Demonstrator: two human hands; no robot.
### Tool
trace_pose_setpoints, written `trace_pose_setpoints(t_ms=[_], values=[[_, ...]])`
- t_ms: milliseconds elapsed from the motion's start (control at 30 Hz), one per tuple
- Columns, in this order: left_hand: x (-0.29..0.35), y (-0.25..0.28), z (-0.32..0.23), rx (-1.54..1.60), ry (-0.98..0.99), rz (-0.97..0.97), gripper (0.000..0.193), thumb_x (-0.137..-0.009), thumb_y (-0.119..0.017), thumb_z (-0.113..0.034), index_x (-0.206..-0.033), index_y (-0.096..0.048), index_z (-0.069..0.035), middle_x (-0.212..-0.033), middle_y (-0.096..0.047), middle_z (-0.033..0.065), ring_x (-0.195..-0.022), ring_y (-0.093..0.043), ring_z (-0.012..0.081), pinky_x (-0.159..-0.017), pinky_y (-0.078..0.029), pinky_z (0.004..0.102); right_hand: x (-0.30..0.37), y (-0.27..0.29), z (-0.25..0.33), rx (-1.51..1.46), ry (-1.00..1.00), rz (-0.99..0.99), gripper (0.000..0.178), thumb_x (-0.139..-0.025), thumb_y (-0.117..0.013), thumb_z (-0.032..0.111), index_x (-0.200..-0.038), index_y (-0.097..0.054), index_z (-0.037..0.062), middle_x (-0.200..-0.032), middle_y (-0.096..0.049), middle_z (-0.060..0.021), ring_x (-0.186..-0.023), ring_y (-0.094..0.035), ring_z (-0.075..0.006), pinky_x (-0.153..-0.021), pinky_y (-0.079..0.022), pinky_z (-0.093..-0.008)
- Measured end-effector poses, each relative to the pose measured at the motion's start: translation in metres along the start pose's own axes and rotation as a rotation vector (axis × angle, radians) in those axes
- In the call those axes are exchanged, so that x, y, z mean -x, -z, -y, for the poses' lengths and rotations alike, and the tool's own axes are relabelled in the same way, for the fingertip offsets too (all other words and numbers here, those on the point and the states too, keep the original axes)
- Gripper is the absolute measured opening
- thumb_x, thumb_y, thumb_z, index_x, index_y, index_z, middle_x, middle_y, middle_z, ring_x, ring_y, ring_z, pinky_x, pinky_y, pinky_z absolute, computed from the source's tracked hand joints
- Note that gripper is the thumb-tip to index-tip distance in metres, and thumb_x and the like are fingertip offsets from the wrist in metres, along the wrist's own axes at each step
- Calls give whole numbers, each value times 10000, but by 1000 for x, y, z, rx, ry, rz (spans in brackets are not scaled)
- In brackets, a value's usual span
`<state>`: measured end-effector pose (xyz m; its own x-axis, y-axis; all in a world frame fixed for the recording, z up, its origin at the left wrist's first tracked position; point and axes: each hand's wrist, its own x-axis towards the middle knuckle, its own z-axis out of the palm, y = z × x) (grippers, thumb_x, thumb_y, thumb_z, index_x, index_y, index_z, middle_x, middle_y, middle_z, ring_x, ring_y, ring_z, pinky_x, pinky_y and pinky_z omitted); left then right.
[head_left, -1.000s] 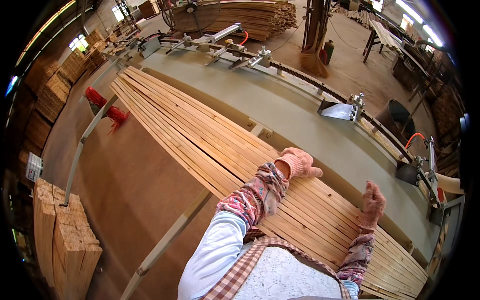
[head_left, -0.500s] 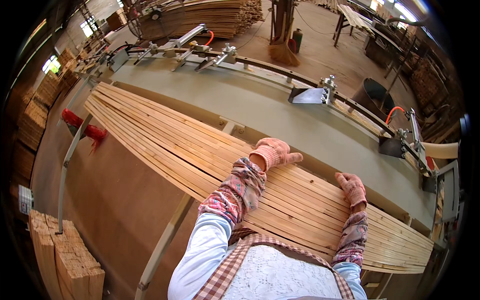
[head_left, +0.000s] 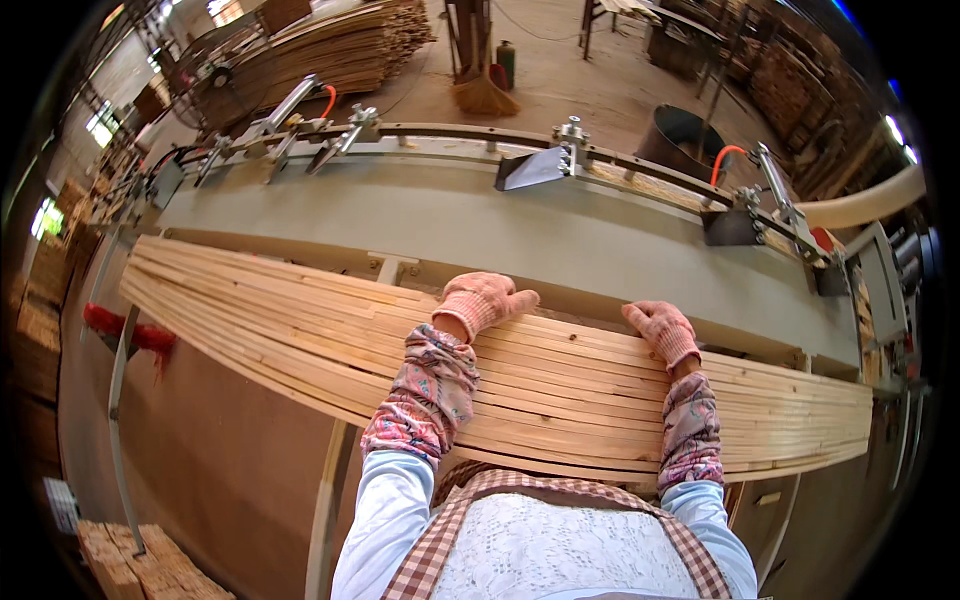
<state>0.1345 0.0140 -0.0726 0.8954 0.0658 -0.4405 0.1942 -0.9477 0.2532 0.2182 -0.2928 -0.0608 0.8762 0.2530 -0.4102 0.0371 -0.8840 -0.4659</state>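
A wide row of long, pale wooden strips [head_left: 580,400] lies side by side in front of my body. My left hand [head_left: 480,302], in a pink knit glove, curls over the far edge of the row, its thumb stretched to the right. Farther right along the same edge, my right hand [head_left: 664,333], gloved alike, bends its fingers over the strips. The fingertips of both hands are partly hidden. Just beyond the strips runs the long grey-green bed of a machine [head_left: 420,205].
Metal clamps and angled guide plates [head_left: 532,168] line the machine's far rail. A dark round bin [head_left: 683,138] and a broom [head_left: 482,95] stand behind it. Cut wood blocks [head_left: 150,562] are stacked at lower left. Red wrapping [head_left: 130,330] hangs at the left support.
My view has turned, so the strips and machine lie more level across it. Both hands remain at the far edge of the strips, with the right thumb side now turned more to the left.
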Motion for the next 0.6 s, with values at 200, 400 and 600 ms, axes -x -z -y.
trace_pose_setpoints(t_ms=[200, 400, 600], values=[[-12, -11, 15, 23, -72, -15, 723, -936, -399, -708, -1265, -683, -130, -1309, -657, 126, -1262, -583, 298, -1067, -440, 439, -17, -4, -17, 83, 99, -34, 480, -964, -554, 531, -1236, -699, 164, -1071, -740, -51, -706, -710, -198, -709, -586, -338], [-7, -11, 13, -35, -32, -43, 694, -942, -396, -696, -1249, -691, -149, -1307, -660, 114, -1254, -588, 290, -1059, -443, 419, -5, 8, 2, 101, -7, 78, 486, -980, -517, 538, -1278, -673, 187, -1074, -735, -45, -716, -709, -190, -708, -589, -347], [-14, -18, 21, -55, -87, -88, 627, -949, -408, -665, -1215, -699, -177, -1237, -693, 98, -1184, -625, 297, -1019, -468, 416, 3, 15, 5, 89, -19, 107, 518, -970, -495, 531, -1283, -668, 157, -1263, -677, -112, -1223, -602, -306, -1045, -459, -421]])
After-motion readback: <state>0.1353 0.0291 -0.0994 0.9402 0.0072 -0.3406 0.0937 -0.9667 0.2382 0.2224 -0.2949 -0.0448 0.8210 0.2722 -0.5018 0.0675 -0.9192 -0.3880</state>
